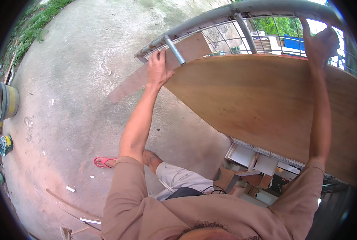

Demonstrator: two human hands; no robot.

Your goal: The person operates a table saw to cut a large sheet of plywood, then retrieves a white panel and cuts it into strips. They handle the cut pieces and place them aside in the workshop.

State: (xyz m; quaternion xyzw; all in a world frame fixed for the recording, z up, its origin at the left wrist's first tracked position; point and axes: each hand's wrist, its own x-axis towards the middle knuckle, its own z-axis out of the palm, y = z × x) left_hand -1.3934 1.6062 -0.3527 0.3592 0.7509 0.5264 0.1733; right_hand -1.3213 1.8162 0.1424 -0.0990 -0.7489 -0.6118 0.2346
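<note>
My left hand (158,72) is raised at the near end of a curved grey metal railing (222,12). Its fingers bend over a thin brown board strip (128,84), which slants down past the railing's end. Just right of these fingers a short metal pipe (174,50) sticks out from the railing. Farther right, my right hand (322,46) is up against the railing's wire mesh, fingers curled and thumb pointing up; what they hold, if anything, is hidden. Between my arms stands a large brown plywood sheet (250,96), its top edge along the mesh.
Below the plywood are wooden boxes and white panels (242,156). A concrete floor (82,100) stretches left, with wood strips (72,204) lying on it. A grey and yellow bucket (11,102) and a smaller paint pail (5,145) stand at the left edge.
</note>
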